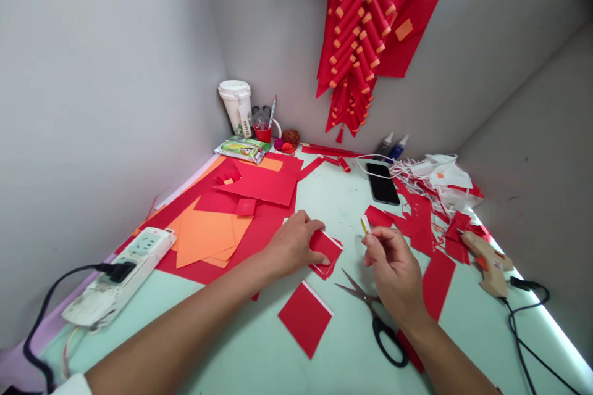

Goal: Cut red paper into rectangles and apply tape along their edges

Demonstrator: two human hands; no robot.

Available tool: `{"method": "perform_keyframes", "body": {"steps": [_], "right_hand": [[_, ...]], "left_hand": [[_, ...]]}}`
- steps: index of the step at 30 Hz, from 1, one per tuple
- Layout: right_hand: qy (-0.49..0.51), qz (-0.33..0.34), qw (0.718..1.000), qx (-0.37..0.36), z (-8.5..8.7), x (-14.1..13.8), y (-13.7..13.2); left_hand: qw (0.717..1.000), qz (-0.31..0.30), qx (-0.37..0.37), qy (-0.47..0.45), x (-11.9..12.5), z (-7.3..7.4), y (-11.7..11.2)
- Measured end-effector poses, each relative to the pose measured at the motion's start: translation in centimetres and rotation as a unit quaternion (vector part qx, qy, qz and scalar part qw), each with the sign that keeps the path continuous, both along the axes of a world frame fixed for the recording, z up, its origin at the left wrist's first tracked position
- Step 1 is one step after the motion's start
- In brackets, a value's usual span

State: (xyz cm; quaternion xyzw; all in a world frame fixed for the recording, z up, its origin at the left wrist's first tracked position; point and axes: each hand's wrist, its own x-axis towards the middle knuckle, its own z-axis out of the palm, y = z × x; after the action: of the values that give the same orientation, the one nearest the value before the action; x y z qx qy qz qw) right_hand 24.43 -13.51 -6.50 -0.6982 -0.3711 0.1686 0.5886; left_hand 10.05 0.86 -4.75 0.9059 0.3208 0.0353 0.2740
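Red, with a white edge: pressed a stack of squares (pixel 327 248) to the table (pixel 231 349) with the left hand (pixel 295 241), thumb and forefinger spread well apart over the topmost one. Pinched a narrow slip (pixel 365 223), white and yellow, between the thumb and fingers of the right hand (pixel 391 262), to the right of the stack. Held the two hands apart, with bare table between. Bore, nearer the body, a single square (pixel 306 320) turned corner-on, separate from the stack and likewise white along one edge. Had scissors (pixel 369 300) between this square and the right hand, with blades parted and one black loop partly hidden. Showed at left orange sheets (pixel 206 237) overlapping red sheets (pixel 273 182), and farther left a power strip (pixel 141 259) fitted with a black plug (pixel 121 271). Included at right several red strips (pixel 438 281), a phone (pixel 383 185) lying flat, a heap of white and red scraps (pixel 440 171), and a glue gun (pixel 488 259) with cord (pixel 515 327) running toward the near edge. Grouped along the back a lidded white cup (pixel 235 108), a green packet (pixel 243 149), small balls of yarn (pixel 291 137) and two bottles (pixel 398 149). Displayed above, against the grey wall (pixel 278 31), a garland of red rolls (pixel 364 31) tipped with orange.
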Motion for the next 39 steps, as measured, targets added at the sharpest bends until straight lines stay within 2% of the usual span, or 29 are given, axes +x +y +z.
{"method": "perform_keyframes", "body": {"steps": [3, 9, 14, 16, 18, 20, 22, 23, 25, 27, 29, 31, 35, 39], "right_hand": [[-0.001, 0.003, 1.0, 0.0, 0.0, 0.0, 0.1], [0.001, 0.005, 1.0, -0.004, -0.1, 0.0, 0.1], [-0.002, 0.009, 1.0, -0.004, -0.2, 0.0, 0.0], [-0.004, 0.011, 1.0, -0.004, -0.2, 0.0, 0.0], [-0.005, 0.012, 1.0, -0.005, -0.1, 0.0, 0.0], [-0.006, 0.011, 1.0, -0.005, -0.1, 0.0, 0.0], [-0.007, 0.012, 1.0, -0.005, -0.1, 0.0, 0.0], [-0.007, 0.013, 1.0, -0.005, -0.1, 0.1, 0.0], [-0.008, 0.016, 1.0, -0.005, -0.1, 0.1, 0.0], [-0.011, 0.016, 1.0, -0.005, -0.2, 0.1, 0.0], [-0.013, 0.017, 1.0, -0.006, -0.2, 0.0, 0.0], [-0.015, 0.019, 1.0, -0.006, -0.2, 0.0, 0.0], [-0.017, 0.02, 1.0, -0.006, 0.0, -0.1, -0.1], [-0.019, 0.022, 1.0, -0.004, 0.1, -0.2, -0.1]], "left_hand": [[1.0, 0.003, -0.011, -0.02, -0.2, -0.6, 0.2], [0.996, 0.034, -0.04, -0.068, -0.5, -0.4, 0.2], [0.985, 0.058, -0.114, -0.115, -0.7, -0.1, 0.7], [0.977, 0.057, -0.158, -0.131, -1.1, 0.8, 1.1], [0.968, 0.055, -0.198, -0.145, -2.0, 2.4, 1.1], [0.958, 0.054, -0.23, -0.16, -3.2, 4.2, 0.5], [0.935, 0.064, -0.303, -0.176, -4.4, 5.6, -1.0], [0.93, 0.065, -0.322, -0.167, -4.9, 5.8, -1.9], [0.932, 0.068, -0.333, -0.127, -5.7, 5.3, -3.8], [0.948, 0.074, -0.299, -0.075, -6.0, 3.8, -5.2], [0.973, 0.089, -0.211, -0.01, -6.1, 2.1, -6.0], [0.984, 0.088, -0.147, 0.042, -6.0, 1.2, -6.4], [0.989, 0.054, -0.076, 0.115, -5.6, 1.3, -6.6], [0.992, 0.03, -0.062, 0.104, -5.5, 1.6, -7.2]]}}
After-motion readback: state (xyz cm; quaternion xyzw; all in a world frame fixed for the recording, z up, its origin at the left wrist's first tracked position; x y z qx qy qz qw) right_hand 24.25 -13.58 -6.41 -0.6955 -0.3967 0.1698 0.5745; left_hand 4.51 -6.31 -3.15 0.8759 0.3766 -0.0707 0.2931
